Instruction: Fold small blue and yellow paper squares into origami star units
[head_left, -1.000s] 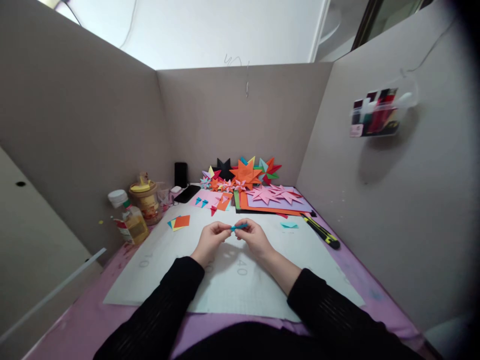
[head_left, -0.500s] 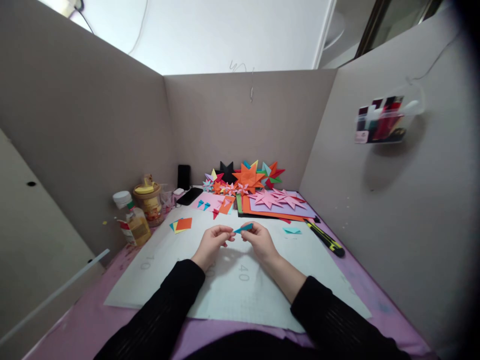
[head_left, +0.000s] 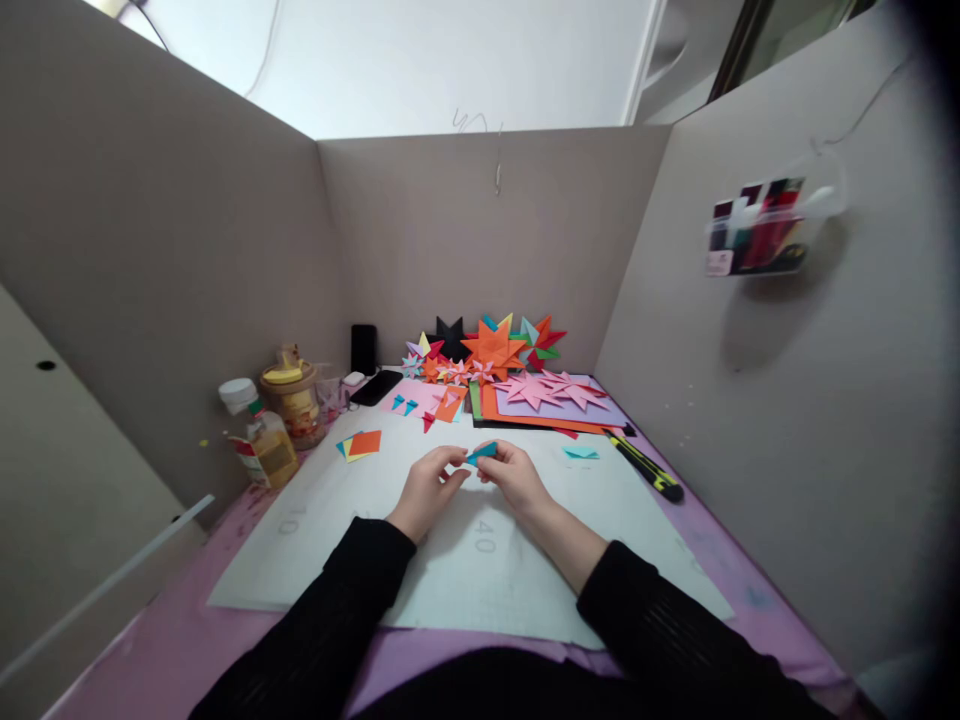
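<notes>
A small piece of folded blue paper (head_left: pixel 483 453) is held up above the white sheet, between my two hands. My right hand (head_left: pixel 517 475) pinches it from the right, the thumb lying across its lower side. At its pointed left end are the curled fingertips of my left hand (head_left: pixel 429 488), with the thumb bent below them. Part of the paper is covered by my fingers. To the right, a light turquoise folded paper (head_left: pixel 581 453) lies on the white sheet (head_left: pixel 330 560). Left of my hands is a small stack of orange, yellow and blue paper squares (head_left: pixel 365 443).
Folded paper stars (head_left: pixel 495 345) stand along the back panel, before which pink stars (head_left: pixel 529 390) rest on coloured sheets. A yellow-black cutter knife (head_left: pixel 645 468) lies at right. Jars and a bottle (head_left: pixel 274 450) stand at left, near a phone (head_left: pixel 376 388). Grey panels enclose the table.
The blue paper has turned slightly and shows more of its face. My left fingers have shifted along its left end, the thumb lower. The whole view has moved a little.
</notes>
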